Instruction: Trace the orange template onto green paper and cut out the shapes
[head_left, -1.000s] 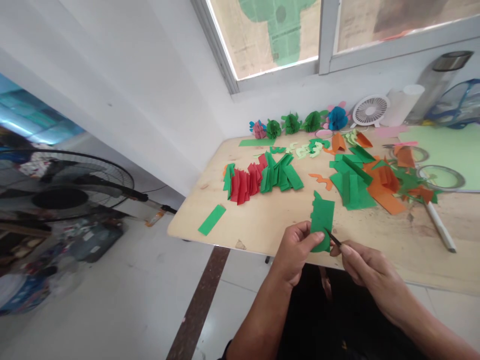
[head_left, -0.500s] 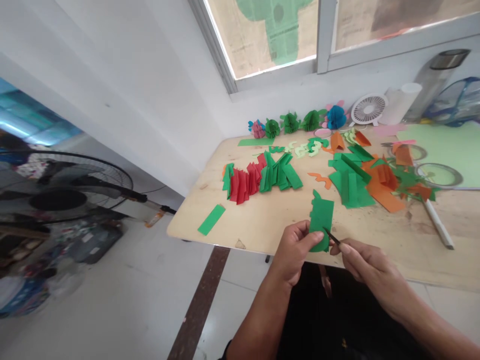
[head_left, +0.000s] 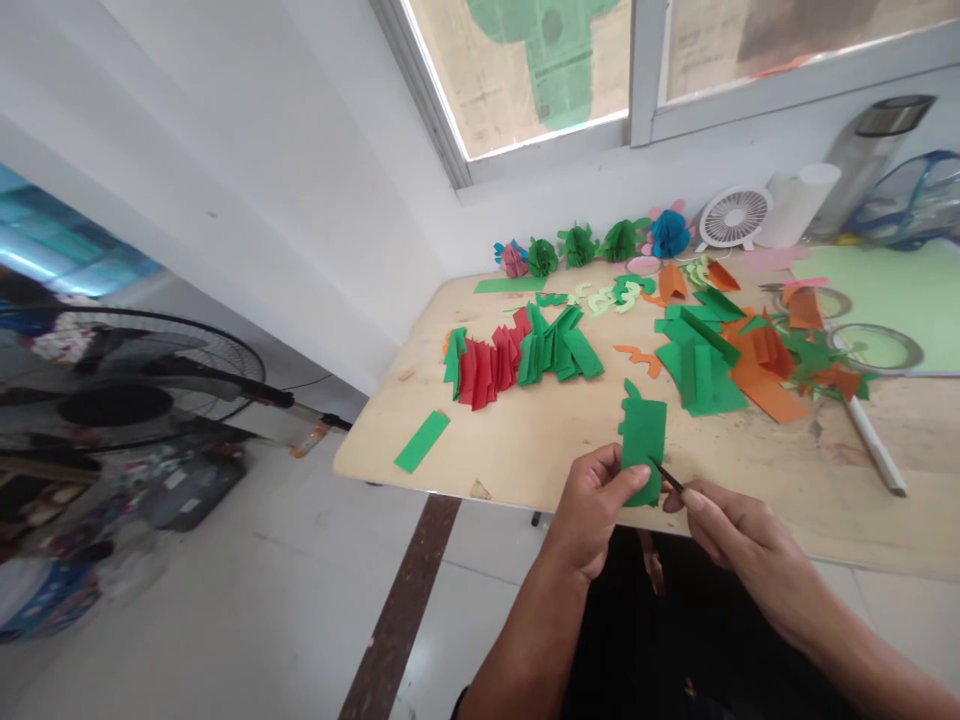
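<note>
Near the table's front edge, my left hand (head_left: 600, 505) pinches a piece of green paper (head_left: 643, 435) between thumb and fingers. The paper stands upright and has an uneven left edge with small tabs. My right hand (head_left: 724, 515) is closed around scissors (head_left: 670, 477), of which only a thin dark blade shows; the handles are hidden in the hand. The blade tip meets the paper's right edge, close to my left thumb. Just beyond the paper lies a wavy orange cutout (head_left: 639, 360).
Folded red paper (head_left: 484, 370) and green paper strips (head_left: 559, 345) lie at the left, with a green rectangle (head_left: 422, 441) nearer. Green and orange pieces (head_left: 765, 370), tape rolls (head_left: 877, 347) and a white cutter (head_left: 876, 445) are right. Paper ornaments (head_left: 579, 246) and a small fan (head_left: 733, 217) stand behind.
The green paper and both hands have shifted very slightly right and down in view. The blade tip now sits nearer the paper's right edge. The grips look the same.
</note>
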